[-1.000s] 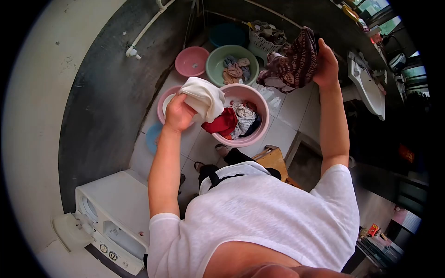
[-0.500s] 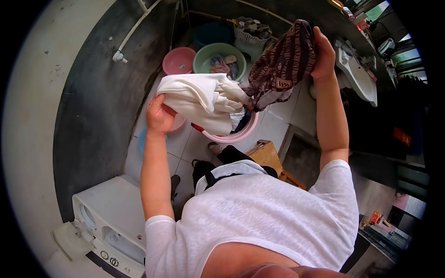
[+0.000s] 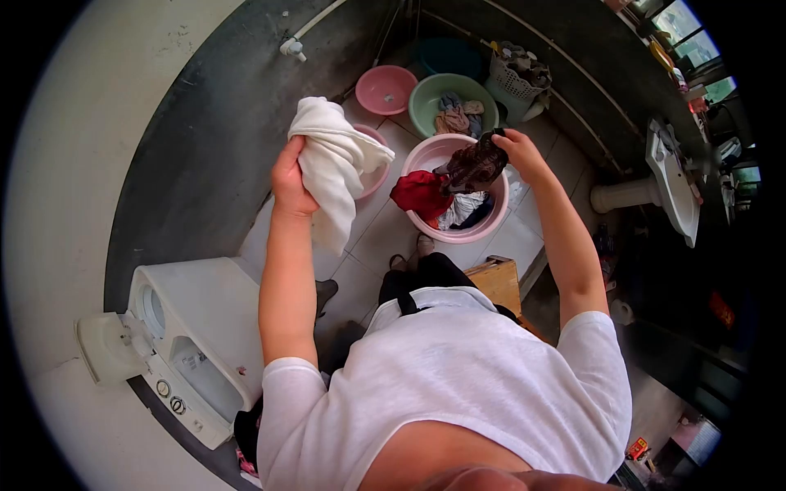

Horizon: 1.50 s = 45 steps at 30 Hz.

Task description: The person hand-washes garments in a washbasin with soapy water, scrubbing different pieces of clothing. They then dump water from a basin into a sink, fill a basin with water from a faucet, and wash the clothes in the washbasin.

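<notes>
My left hand is closed on a white cloth, which hangs down in folds left of the basins. A dark patterned cloth dangles from my right hand, its fingers pinching the top end. It hangs over a large pink basin, its lower part against the clothes there. In that basin lie a red cloth, a white one with grey tones and a dark blue one.
Behind stand a green basin with clothes, a small pink basin and a white basket. A wooden stool is near my feet. A washing machine stands left, a sink right.
The white and dark cloths, touching half a second ago, are now apart. My left hand has lifted the white cloth away to the left; my right hand has lowered the dark one over the pink basin.
</notes>
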### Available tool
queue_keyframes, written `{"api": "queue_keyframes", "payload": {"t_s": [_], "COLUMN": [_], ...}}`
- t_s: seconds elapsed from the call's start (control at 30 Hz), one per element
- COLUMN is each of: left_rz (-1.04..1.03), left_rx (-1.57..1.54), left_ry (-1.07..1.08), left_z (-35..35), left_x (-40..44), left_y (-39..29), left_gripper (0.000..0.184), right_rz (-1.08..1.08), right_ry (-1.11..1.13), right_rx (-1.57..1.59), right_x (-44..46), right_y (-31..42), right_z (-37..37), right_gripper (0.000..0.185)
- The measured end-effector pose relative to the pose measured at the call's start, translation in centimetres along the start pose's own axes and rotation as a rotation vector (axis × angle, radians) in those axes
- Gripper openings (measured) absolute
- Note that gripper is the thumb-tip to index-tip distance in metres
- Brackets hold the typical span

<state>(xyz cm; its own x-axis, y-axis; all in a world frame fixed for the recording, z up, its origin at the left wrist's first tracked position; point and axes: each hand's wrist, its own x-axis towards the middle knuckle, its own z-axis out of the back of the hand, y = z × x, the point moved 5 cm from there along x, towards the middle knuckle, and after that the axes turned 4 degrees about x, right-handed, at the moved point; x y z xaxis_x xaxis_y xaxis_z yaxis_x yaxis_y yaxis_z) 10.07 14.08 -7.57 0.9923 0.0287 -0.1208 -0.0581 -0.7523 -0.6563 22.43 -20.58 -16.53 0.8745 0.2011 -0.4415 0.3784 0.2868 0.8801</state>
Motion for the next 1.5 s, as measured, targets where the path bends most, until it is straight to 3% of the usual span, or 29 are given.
{"api": "queue_keyframes", "payload": {"t_s": [0.03,0.1,0.13,0.17,0.27,0.37,0.43,0.47,0.5,0.53,0.57,0.6,0.63,0.7,0.73,0.77,0.83,0.97,1.23,1.3,1.37,1.43,1.47,1.5], "left_rz": [-0.007,-0.009,-0.03,-0.047,0.003,0.046,0.057,0.025,-0.014,-0.026,0.02,0.065,0.052,0.141,0.153,0.14,0.166,0.183,0.272,0.408,0.365,-0.592,-0.708,-0.911], "left_rx": [-0.071,-0.141,-0.161,-0.184,-0.217,-0.127,-0.033,0.157,0.344,0.34,0.548,0.753,0.746,1.264,1.494,1.493,1.805,1.949,2.097,2.089,2.142,1.952,1.918,1.85], "left_ry": [0.054,0.19,0.215,0.241,0.294,0.268,0.226,0.179,0.127,0.127,0.091,0.05,0.039,0.17,0.215,0.197,0.145,0.008,0.019,-0.216,-0.266,-0.492,-0.608,-0.665], "left_z": [0.0,-0.9,-2.1,-3.2,-5.1,-6.9,-7.3,-6.8,-6.4,-7.0,-7.7,-8.3,-9.0,-10.8,-11.2,-11.8,-12.3,-11.7,-6.7,-4.5,-2.5,-0.4,1.3,3.6], "left_x": [-0.2,-0.4,-0.6,-0.7,0.2,1.6,2.9,3.8,4.7,5.3,5.7,6.1,6.5,7.1,7.8,9.0,10.6,13.8,16.3,16.8,16.9,16.0,15.3,14.6], "left_y": [-0.5,-1.4,-1.7,-1.9,-1.2,0.1,0.7,0.7,0.5,0.6,1.0,1.4,1.7,3.5,4.5,5.0,6.2,6.8,9.8,10.9,12.6,12.9,13.9,15.7], "left_gripper": [0.045,0.045,0.046,0.046,0.046,0.041,0.036,0.034,0.032,0.032,0.032,0.034,0.034,0.041,0.043,0.043,0.042,0.036,0.03,0.03,0.027,0.026,0.03,0.033], "right_rz": [0.048,0.389,0.549,0.418,0.616,0.863,0.622,0.616,0.534,0.468,0.465,0.46,0.473,0.453,0.457,0.511,0.537,0.573,0.57,0.559,0.554,0.554,0.492,0.605], "right_ry": [-0.02,-0.186,-0.184,-0.009,0.294,0.401,0.467,0.4,0.428,0.366,0.41,0.294,0.27,0.219,0.238,0.245,0.263,0.28,0.322,0.355,0.547,0.926,1.134,1.325], "right_rx": [-0.687,-1.066,-0.915,-0.669,-0.155,-0.183,0.021,0.087,0.445,0.616,0.696,0.733,0.709,0.571,0.563,0.478,0.397,0.22,0.417,0.55,0.681,0.64,0.57,0.366], "right_x": [0.2,-1.5,-1.5,-3.2,-7.2,-9.2,-6.7,-6.0,-5.1,-3.8,-2.6,-1.0,0.8,4.0,5.2,6.4,8.3,12.4,18.5,18.3,15.2,10.5,7.2,4.3], "right_y": [0.7,1.6,1.5,3.3,7.0,11.1,11.2,12.1,13.0,13.7,14.6,15.2,15.9,16.8,17.4,18.1,18.6,19.3,13.7,11.2,8.3,3.1,-0.3,-3.4], "right_z": [-0.4,-2.5,-3.5,-5.4,-10.4,-11.0,-8.9,-6.5,-4.5,-2.0,0.7,2.8,4.8,8.1,9.3,10.6,12.5,15.1,14.2,13.3,11.6,9.0,6.9,4.3], "right_gripper": [0.035,0.04,0.043,0.047,0.065,0.048,0.031,0.019,0.015,0.015,0.016,0.017,0.017,0.018,0.018,0.018,0.019,0.021,0.02,0.019,0.019,0.018,0.018,0.021]}}
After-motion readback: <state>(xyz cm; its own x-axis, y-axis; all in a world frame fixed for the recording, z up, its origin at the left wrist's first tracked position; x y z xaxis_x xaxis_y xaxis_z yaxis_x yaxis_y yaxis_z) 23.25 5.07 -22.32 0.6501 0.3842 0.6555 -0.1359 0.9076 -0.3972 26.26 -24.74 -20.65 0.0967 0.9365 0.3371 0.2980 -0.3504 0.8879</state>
